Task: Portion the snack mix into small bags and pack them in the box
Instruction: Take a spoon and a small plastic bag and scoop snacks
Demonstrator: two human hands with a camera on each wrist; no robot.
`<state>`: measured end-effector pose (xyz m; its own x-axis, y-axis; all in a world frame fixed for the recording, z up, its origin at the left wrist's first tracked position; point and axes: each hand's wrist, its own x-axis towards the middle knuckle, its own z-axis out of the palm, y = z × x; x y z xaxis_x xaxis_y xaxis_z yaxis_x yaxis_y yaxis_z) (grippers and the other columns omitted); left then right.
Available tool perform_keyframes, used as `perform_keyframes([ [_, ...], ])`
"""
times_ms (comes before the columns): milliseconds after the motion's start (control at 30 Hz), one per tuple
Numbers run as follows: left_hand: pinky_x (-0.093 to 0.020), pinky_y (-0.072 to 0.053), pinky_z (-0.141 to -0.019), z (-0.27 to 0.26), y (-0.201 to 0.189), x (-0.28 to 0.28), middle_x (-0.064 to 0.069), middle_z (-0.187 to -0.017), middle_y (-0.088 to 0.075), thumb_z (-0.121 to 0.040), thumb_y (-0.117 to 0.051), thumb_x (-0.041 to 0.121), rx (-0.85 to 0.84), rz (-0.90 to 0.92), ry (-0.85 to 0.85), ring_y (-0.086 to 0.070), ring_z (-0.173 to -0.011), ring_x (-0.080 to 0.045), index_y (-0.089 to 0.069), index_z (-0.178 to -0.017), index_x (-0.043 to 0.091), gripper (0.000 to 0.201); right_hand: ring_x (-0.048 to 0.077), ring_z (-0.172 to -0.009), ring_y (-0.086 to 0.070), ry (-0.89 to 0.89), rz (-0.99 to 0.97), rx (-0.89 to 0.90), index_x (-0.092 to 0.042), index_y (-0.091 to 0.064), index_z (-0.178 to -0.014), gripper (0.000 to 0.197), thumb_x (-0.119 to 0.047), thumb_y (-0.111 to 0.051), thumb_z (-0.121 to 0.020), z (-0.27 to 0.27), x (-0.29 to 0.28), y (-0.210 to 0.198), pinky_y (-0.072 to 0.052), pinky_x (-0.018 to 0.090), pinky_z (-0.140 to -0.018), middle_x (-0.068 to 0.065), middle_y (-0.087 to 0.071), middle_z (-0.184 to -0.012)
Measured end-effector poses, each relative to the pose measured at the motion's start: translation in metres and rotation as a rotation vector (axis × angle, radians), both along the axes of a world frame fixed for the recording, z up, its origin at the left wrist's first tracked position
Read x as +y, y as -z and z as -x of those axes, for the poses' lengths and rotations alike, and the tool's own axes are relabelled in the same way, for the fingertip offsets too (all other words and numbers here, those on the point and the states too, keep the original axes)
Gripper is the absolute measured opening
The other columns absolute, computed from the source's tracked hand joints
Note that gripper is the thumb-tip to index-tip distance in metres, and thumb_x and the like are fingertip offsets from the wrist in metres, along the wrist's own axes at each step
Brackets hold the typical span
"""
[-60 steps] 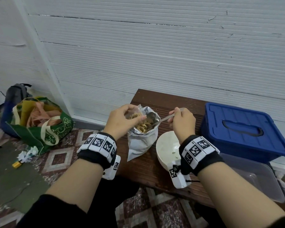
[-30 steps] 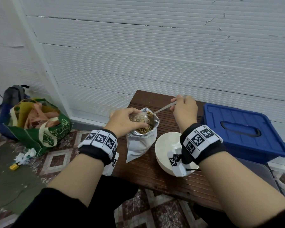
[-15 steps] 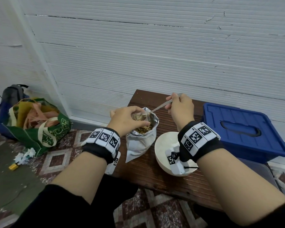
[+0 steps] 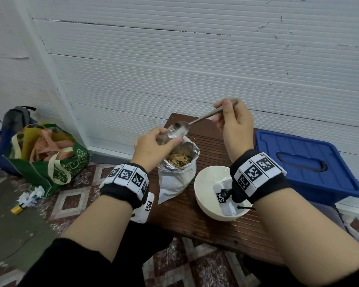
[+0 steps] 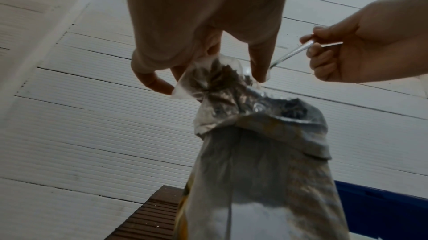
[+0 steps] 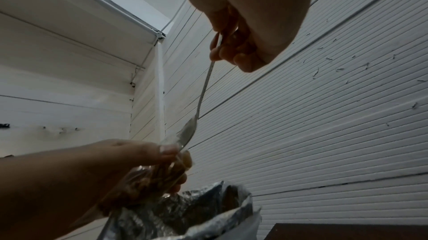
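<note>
A silver foil bag of snack mix (image 4: 177, 176) stands open on the brown bench (image 4: 205, 220). My left hand (image 4: 153, 147) pinches a small clear bag (image 5: 208, 77) holding some mix, just above the foil bag's mouth (image 6: 201, 205). My right hand (image 4: 234, 123) grips the handle of a metal spoon (image 4: 179, 129), whose empty bowl sits at the small bag's opening (image 6: 187, 132). A blue lidded box (image 4: 303, 164) stands on the right against the wall.
A white bowl (image 4: 207, 195) sits on the bench under my right wrist. A clear plastic tub (image 4: 330, 216) lies in front of the blue box. On the tiled floor at left are a green tote bag (image 4: 44, 160), a grey backpack (image 4: 15, 119) and crumpled paper (image 4: 30, 196).
My right hand has lifted the spoon out of the foil bag and up to the small bag's mouth. The spoon's bowl is now empty. My left hand has risen slightly with the small bag.
</note>
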<state>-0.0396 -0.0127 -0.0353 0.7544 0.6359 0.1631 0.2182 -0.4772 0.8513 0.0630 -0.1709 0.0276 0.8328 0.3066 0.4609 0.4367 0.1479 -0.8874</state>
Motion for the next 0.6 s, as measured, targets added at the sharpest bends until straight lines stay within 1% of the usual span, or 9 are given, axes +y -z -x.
perform_keyframes([
  [33, -0.048, -0.042, -0.102, 0.002, -0.001, 0.0, 0.021, -0.086, -0.067, -0.053, -0.061, 0.081, -0.007, 0.009, -0.003, -0.062, -0.095, -0.005, -0.062, -0.083, 0.045, 0.047, 0.006, -0.055, -0.049, 0.05, -0.033, 0.01, -0.022, -0.058, -0.082, 0.027, -0.022, -0.041, -0.102, -0.002, -0.001, 0.001, -0.041, 0.021, -0.055, -0.002, -0.055, -0.062],
  [100, -0.048, -0.041, -0.103, 0.006, -0.003, 0.0, 0.027, -0.081, -0.067, -0.054, -0.065, 0.079, -0.008, 0.008, 0.003, -0.063, -0.095, -0.002, -0.059, -0.081, 0.06, 0.033, 0.007, -0.057, -0.051, 0.169, -0.069, 0.025, -0.024, -0.057, -0.08, 0.027, -0.024, -0.04, -0.102, -0.006, -0.003, 0.004, -0.043, 0.028, -0.06, -0.004, -0.055, -0.061],
  [167, -0.048, -0.042, -0.102, 0.008, -0.004, 0.0, 0.03, -0.081, -0.067, -0.054, -0.066, 0.077, -0.001, 0.011, 0.017, -0.063, -0.096, -0.002, -0.057, -0.082, 0.064, 0.032, 0.008, -0.059, -0.051, 0.255, -0.022, 0.019, -0.027, -0.054, -0.078, 0.029, -0.024, -0.039, -0.102, -0.009, -0.004, 0.01, -0.043, 0.032, -0.064, -0.005, -0.054, -0.061],
  [233, -0.048, -0.042, -0.102, 0.009, -0.002, 0.001, 0.027, -0.083, -0.068, -0.053, -0.064, 0.078, 0.009, 0.018, 0.04, -0.063, -0.096, -0.002, -0.06, -0.086, 0.058, 0.039, 0.007, -0.058, -0.05, 0.252, 0.105, -0.012, -0.028, -0.053, -0.076, 0.029, -0.025, -0.038, -0.102, -0.007, -0.004, 0.017, -0.042, 0.025, -0.063, -0.006, -0.053, -0.062],
  [300, -0.047, -0.042, -0.102, 0.009, -0.001, 0.002, 0.023, -0.084, -0.069, -0.051, -0.065, 0.078, 0.022, 0.034, 0.055, -0.064, -0.094, -0.001, -0.065, -0.085, 0.046, 0.047, 0.005, -0.06, -0.051, 0.17, 0.253, -0.078, -0.024, -0.055, -0.079, 0.027, -0.024, -0.04, -0.101, -0.003, -0.004, 0.025, -0.042, 0.017, -0.062, -0.006, -0.054, -0.065],
  [367, -0.047, -0.042, -0.102, 0.009, -0.001, 0.003, 0.02, -0.085, -0.07, -0.052, -0.067, 0.076, 0.046, 0.042, 0.059, -0.064, -0.093, -0.002, -0.065, -0.084, 0.042, 0.047, 0.007, -0.065, -0.055, 0.079, 0.361, -0.202, -0.016, -0.061, -0.086, 0.024, -0.021, -0.043, -0.1, 0.002, -0.003, 0.033, -0.044, 0.02, -0.067, -0.005, -0.058, -0.067],
  [467, -0.046, -0.043, -0.101, 0.009, -0.002, 0.003, 0.019, -0.085, -0.069, -0.059, -0.072, 0.068, 0.064, 0.042, 0.06, -0.064, -0.093, -0.003, -0.065, -0.085, 0.04, 0.039, 0.014, -0.076, -0.058, -0.022, 0.521, -0.404, -0.01, -0.064, -0.095, 0.021, -0.019, -0.046, -0.099, 0.005, -0.002, 0.044, -0.045, 0.027, -0.073, -0.001, -0.062, -0.077],
  [533, -0.045, -0.046, -0.1, 0.009, -0.002, 0.004, 0.017, -0.086, -0.069, -0.066, -0.078, 0.059, 0.063, 0.045, 0.068, -0.064, -0.094, -0.004, -0.065, -0.087, 0.038, 0.033, 0.019, -0.083, -0.058, -0.081, 0.613, -0.479, -0.009, -0.064, -0.099, 0.02, -0.017, -0.046, -0.099, 0.006, -0.002, 0.051, -0.045, 0.032, -0.077, 0.003, -0.064, -0.087],
  [600, -0.044, -0.047, -0.098, 0.009, -0.003, 0.004, 0.015, -0.088, -0.07, -0.069, -0.079, 0.054, 0.063, 0.037, 0.071, -0.064, -0.095, -0.004, -0.065, -0.088, 0.038, 0.029, 0.021, -0.085, -0.058, -0.094, 0.647, -0.494, -0.01, -0.064, -0.099, 0.019, -0.016, -0.046, -0.099, 0.007, -0.002, 0.055, -0.045, 0.034, -0.078, 0.005, -0.065, -0.09],
])
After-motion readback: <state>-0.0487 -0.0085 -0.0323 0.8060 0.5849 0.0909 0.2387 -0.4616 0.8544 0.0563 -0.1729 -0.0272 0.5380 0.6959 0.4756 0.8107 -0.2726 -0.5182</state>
